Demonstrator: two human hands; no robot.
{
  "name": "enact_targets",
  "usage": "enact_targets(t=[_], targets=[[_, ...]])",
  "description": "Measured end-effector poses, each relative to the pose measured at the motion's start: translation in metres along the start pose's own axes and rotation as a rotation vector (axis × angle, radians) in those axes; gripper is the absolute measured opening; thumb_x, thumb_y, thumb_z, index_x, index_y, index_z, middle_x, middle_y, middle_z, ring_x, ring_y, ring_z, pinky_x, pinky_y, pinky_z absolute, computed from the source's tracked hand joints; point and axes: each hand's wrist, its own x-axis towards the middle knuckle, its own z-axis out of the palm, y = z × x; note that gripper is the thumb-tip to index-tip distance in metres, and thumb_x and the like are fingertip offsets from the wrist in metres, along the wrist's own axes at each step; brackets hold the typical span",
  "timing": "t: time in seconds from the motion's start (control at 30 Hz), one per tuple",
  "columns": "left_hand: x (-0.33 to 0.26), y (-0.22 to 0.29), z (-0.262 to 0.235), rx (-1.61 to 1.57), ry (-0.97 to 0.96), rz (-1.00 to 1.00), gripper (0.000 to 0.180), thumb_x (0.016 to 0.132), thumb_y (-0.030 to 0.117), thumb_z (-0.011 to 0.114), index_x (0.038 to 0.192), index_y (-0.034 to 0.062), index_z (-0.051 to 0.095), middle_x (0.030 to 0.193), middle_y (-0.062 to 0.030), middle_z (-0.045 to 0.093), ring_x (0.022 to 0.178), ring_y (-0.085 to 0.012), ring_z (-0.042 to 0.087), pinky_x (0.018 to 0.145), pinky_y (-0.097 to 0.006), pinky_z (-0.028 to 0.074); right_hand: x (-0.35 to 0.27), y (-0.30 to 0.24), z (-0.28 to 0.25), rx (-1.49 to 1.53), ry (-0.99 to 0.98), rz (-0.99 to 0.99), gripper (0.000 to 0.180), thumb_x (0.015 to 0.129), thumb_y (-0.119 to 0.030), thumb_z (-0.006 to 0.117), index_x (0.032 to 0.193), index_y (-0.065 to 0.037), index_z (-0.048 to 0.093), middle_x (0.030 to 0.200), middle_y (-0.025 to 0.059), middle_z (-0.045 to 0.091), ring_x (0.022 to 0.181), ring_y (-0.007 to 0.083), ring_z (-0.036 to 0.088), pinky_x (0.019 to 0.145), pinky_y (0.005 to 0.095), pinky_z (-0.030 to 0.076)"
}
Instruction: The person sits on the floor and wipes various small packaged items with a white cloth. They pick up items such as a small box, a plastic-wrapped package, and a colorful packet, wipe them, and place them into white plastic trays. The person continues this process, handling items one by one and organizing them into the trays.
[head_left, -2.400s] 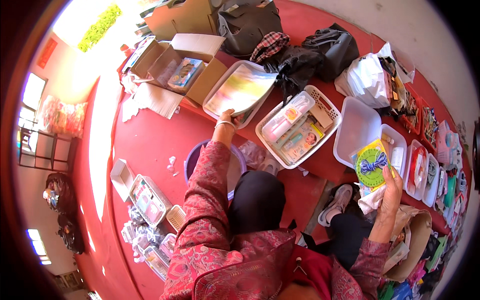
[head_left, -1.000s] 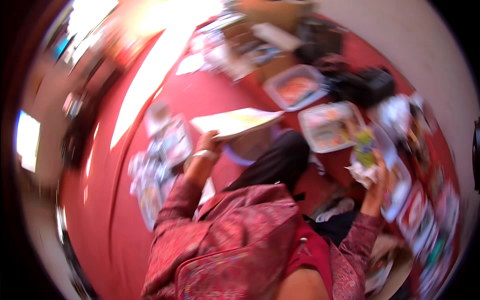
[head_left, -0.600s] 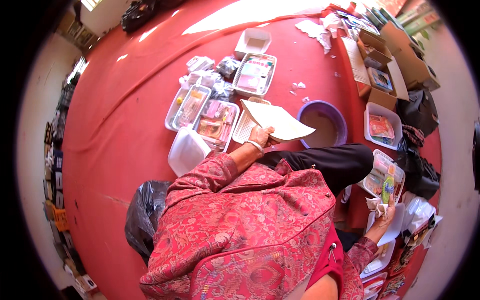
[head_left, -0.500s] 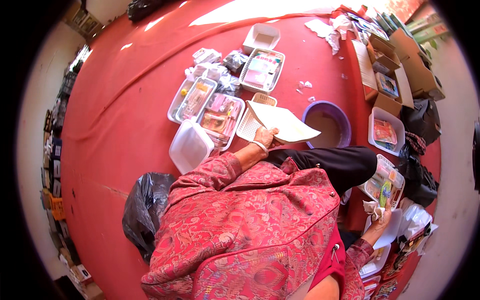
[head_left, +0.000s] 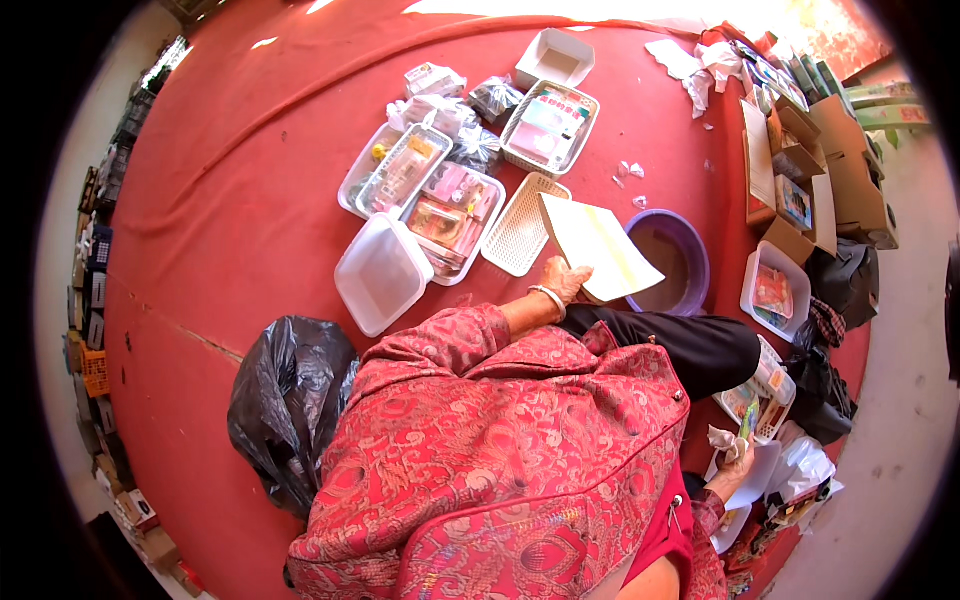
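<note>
My left hand [head_left: 568, 280], a white bangle at its wrist, is closed on the near edge of a flat white panel with a pale yellow stripe [head_left: 600, 250]. The panel leans between a white perforated basket [head_left: 517, 236] and a purple basin [head_left: 699, 262], covering part of the basin. At the lower right, my right hand [head_left: 738, 468] holds a crumpled white cloth [head_left: 727, 443]. A slim green object [head_left: 748, 420] sticks up from the same hand; its kind is unclear. Close by stands a white basket with packages [head_left: 772, 390].
Beyond my left hand, tubs of packets [head_left: 455, 225] and a basket of booklets [head_left: 550, 127] stand on the red floor covering [head_left: 230, 200]. An empty white tub [head_left: 380, 275] and black plastic bag [head_left: 290, 400] lie left. Cardboard boxes [head_left: 845, 150] and a white tub [head_left: 775, 290] line the right.
The view has shifted. The white panel has moved off the perforated basket, which now shows more fully. In my right hand, the green object appears narrower, turned more edge-on.
</note>
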Motion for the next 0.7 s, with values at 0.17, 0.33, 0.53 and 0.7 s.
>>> enact_targets(t=[0.17,0.33,0.53,0.7], targets=[[-0.004,0.019,-0.009,0.033,-0.008,-0.124,0.025,0.078,0.011,0.057,0.095,-0.0077,0.053,0.079,-0.0141,0.062,0.062,-0.0228,0.063,0.053,-0.033,0.054,-0.015,-0.001,0.009,0.027,0.018,0.028,0.027,0.080,-0.037,0.057,0.071,-0.013,0.051,0.055,0.0009,0.053,0.047,0.0158,0.055,0.040,0.0247,0.044],[-0.019,0.038,-0.015,-0.215,0.133,-0.138,0.025,0.080,0.015,0.056,0.087,-0.0084,0.057,0.071,-0.0147,0.061,0.053,-0.0230,0.061,0.043,-0.032,0.049,-0.016,-0.007,-0.003,0.083,-0.091,0.099,0.032,0.084,-0.036,0.051,0.095,-0.007,0.057,0.070,0.0075,0.060,0.057,0.0257,0.060,0.052,0.0380,0.051],[-0.024,0.042,-0.065,-0.347,0.091,-0.066,0.024,0.082,0.008,0.056,0.103,-0.0021,0.052,0.090,-0.0100,0.060,0.075,-0.0190,0.061,0.063,-0.032,0.053,0.008,0.000,-0.021,0.096,-0.062,0.087,0.030,0.085,-0.033,0.051,0.095,-0.005,0.057,0.072,0.0070,0.061,0.057,0.0234,0.060,0.049,0.0346,0.051],[-0.002,0.011,-0.120,-0.373,0.170,-0.224,0.028,0.083,0.009,0.055,0.109,-0.0011,0.052,0.103,-0.0075,0.059,0.092,-0.0178,0.056,0.082,-0.030,0.044,0.014,0.004,-0.025,0.103,-0.082,0.039,0.029,0.085,-0.031,0.052,0.095,-0.004,0.056,0.075,0.0062,0.061,0.057,0.0217,0.060,0.049,0.0330,0.051]])
